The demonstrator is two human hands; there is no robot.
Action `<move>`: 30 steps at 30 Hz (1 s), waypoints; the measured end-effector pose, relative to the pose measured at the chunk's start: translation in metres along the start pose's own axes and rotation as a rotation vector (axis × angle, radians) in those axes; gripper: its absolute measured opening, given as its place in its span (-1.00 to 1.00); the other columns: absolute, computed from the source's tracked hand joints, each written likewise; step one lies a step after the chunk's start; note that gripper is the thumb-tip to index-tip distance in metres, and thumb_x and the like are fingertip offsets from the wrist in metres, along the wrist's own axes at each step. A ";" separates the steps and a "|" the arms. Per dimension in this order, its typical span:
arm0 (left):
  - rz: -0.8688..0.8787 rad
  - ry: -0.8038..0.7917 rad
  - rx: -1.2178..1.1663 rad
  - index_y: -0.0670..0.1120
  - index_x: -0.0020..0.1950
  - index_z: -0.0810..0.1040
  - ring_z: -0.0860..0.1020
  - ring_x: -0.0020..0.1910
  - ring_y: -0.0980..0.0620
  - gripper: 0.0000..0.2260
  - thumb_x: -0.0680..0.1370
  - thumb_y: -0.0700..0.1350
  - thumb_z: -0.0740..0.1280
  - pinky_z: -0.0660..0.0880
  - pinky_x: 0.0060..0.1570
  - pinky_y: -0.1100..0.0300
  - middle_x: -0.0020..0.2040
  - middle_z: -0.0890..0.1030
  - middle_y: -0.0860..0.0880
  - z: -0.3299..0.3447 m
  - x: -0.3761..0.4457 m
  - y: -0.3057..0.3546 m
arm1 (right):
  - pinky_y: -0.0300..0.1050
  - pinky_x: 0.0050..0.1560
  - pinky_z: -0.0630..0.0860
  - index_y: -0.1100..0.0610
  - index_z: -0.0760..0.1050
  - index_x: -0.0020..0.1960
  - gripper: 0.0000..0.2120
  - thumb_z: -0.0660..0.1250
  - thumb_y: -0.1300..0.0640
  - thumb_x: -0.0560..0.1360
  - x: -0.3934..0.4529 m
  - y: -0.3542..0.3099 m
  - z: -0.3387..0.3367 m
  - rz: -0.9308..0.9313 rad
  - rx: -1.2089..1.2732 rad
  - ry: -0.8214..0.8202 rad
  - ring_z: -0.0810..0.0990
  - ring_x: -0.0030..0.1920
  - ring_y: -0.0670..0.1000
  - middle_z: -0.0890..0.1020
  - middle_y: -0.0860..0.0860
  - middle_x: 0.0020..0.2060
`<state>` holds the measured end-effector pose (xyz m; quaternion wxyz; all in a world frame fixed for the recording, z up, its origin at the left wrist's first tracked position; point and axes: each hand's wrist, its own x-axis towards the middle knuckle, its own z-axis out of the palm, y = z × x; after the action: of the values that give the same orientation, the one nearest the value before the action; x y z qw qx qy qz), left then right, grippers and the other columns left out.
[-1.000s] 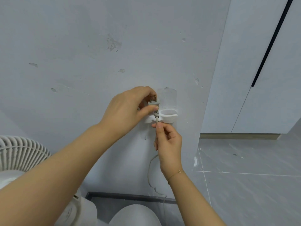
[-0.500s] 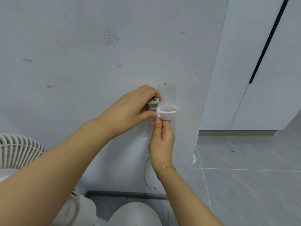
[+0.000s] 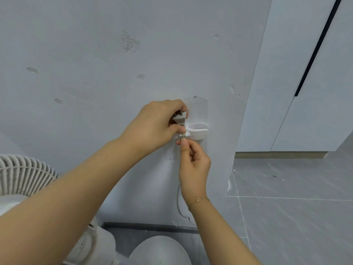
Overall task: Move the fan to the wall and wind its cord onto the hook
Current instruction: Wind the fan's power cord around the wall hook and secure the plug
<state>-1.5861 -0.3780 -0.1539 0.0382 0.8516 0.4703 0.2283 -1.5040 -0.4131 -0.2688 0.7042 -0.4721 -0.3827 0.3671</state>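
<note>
The cord [image 3: 183, 137] ran in a short vertical stretch between my two hands, right beside the white hook [image 3: 196, 131] on the wall [image 3: 114, 64]. Its grey plug [image 3: 179, 119] sat at the top, and I had my left hand [image 3: 154, 127] curled round it, thumb under and fingers over, holding it just left of the hook's ring. Directly below, my right hand [image 3: 193, 165] pinched the cord between thumb and forefinger, the other fingers folded in; that pinch sat just under the hook's left end. I could not tell whether the cord actually touched the hook or only passed beside it. Lower down, behind my right wrist, a slack loop of cord [image 3: 178, 203] hung against the wall and dropped toward the dark skirting strip [image 3: 149, 226].

The fan [image 3: 23, 175] stood close to the wall, below and to the left of my left forearm: its ribbed white grille showed there, and its round base [image 3: 158, 251] lay beneath both arms at the bottom edge of view. A thin gold bracelet [image 3: 199, 200] circled my right wrist. To the right of my hands, past the wall's corner, were grey floor tiles [image 3: 296, 217] and white cabinet doors [image 3: 305, 73] with a dark vertical handle slot.
</note>
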 end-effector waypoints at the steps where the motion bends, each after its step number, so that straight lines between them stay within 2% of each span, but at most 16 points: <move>1: 0.001 0.012 0.010 -0.02 -0.01 0.51 0.44 -0.29 0.18 -0.83 0.43 -0.13 0.42 0.32 -0.25 0.40 -0.27 0.45 0.17 0.001 -0.001 0.001 | -0.35 -0.36 0.32 0.00 0.59 -0.16 -0.81 0.25 0.14 0.58 -0.001 -0.001 0.000 0.010 0.013 0.002 0.34 -0.48 -0.20 0.46 -0.25 -0.55; 4: 0.006 0.049 0.045 -0.03 0.00 0.51 0.42 -0.27 0.10 -0.83 0.44 -0.16 0.40 0.32 -0.22 0.29 -0.22 0.46 0.15 0.003 -0.003 0.005 | -0.20 -0.43 0.21 0.01 0.60 -0.22 -0.77 0.27 0.12 0.57 -0.004 -0.004 0.001 0.056 0.079 0.017 0.20 -0.51 -0.14 0.31 -0.18 -0.61; 6: -0.003 0.060 0.051 -0.03 -0.01 0.50 0.41 -0.31 0.13 -0.84 0.44 -0.16 0.39 0.31 -0.26 0.31 -0.25 0.44 0.15 0.003 -0.003 0.006 | -0.18 -0.43 0.18 0.02 0.60 -0.24 -0.76 0.27 0.12 0.57 -0.004 -0.006 0.003 0.087 0.102 0.027 0.17 -0.51 -0.12 0.28 -0.18 -0.62; 10: -0.015 0.059 0.053 -0.01 -0.02 0.50 0.38 -0.34 0.26 -0.83 0.43 -0.16 0.39 0.27 -0.29 0.46 -0.32 0.38 0.21 0.003 -0.002 0.005 | -0.18 -0.39 0.23 0.04 0.61 -0.21 -0.78 0.27 0.16 0.57 -0.001 -0.008 0.003 0.103 0.105 0.019 0.26 -0.57 -0.20 0.38 -0.20 -0.66; 15: -0.011 0.075 0.057 -0.02 -0.03 0.49 0.38 -0.31 0.15 -0.83 0.42 -0.15 0.41 0.26 -0.29 0.45 -0.30 0.39 0.19 0.004 -0.002 0.004 | -0.26 -0.31 0.34 -0.02 0.61 -0.19 -0.78 0.28 0.19 0.56 0.003 -0.006 0.001 0.045 0.036 0.044 0.39 -0.55 -0.25 0.45 -0.25 -0.62; 19: -0.010 0.047 -0.013 -0.04 -0.03 0.50 0.40 -0.31 0.17 -0.81 0.42 -0.14 0.44 0.29 -0.26 0.41 -0.28 0.41 0.16 0.002 -0.001 0.002 | -0.26 -0.30 0.36 -0.17 0.57 -0.28 -0.69 0.31 0.17 0.54 0.005 -0.004 -0.001 -0.051 -0.063 0.070 0.34 -0.45 -0.20 0.42 -0.18 -0.58; 22: -0.020 0.014 -0.101 -0.04 -0.01 0.49 0.45 -0.29 0.19 -0.78 0.41 -0.14 0.46 0.43 -0.16 0.24 -0.26 0.43 0.16 0.001 -0.001 0.001 | -0.32 -0.35 0.29 -0.05 0.60 -0.27 -0.74 0.30 0.17 0.55 0.008 -0.003 -0.002 -0.057 -0.112 0.069 0.29 -0.50 -0.17 0.36 -0.16 -0.63; 26: 0.012 -0.068 -0.110 0.01 0.12 0.42 0.57 -0.18 0.06 -0.66 0.42 -0.12 0.45 0.51 -0.08 0.19 -0.14 0.49 0.15 -0.004 -0.006 0.002 | -0.45 -0.40 0.27 0.21 0.65 -0.12 -0.80 0.27 0.21 0.56 0.011 -0.003 -0.003 -0.028 -0.142 0.054 0.42 -0.54 -0.23 0.42 -0.26 -0.66; 28: 0.025 -0.107 -0.093 0.03 0.17 0.39 0.57 -0.09 0.07 -0.61 0.41 -0.09 0.47 0.49 -0.04 0.23 -0.02 0.52 0.10 -0.005 -0.008 0.001 | -0.44 -0.40 0.26 0.21 0.66 -0.09 -0.80 0.27 0.21 0.56 0.012 -0.004 -0.005 -0.018 -0.143 0.038 0.41 -0.54 -0.22 0.42 -0.25 -0.66; 30: 0.028 -0.101 -0.081 0.04 0.17 0.39 0.56 -0.06 0.11 -0.62 0.43 -0.11 0.45 0.45 -0.05 0.28 0.03 0.53 0.09 -0.004 -0.009 0.001 | -0.36 -0.39 0.25 0.15 0.65 -0.15 -0.80 0.27 0.20 0.56 0.012 -0.005 -0.006 -0.011 -0.133 0.021 0.36 -0.56 -0.18 0.40 -0.21 -0.67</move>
<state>-1.5908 -0.3867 -0.1536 0.0933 0.8663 0.4462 0.2043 -1.4924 -0.4067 -0.2633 0.6773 -0.5196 -0.4014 0.3318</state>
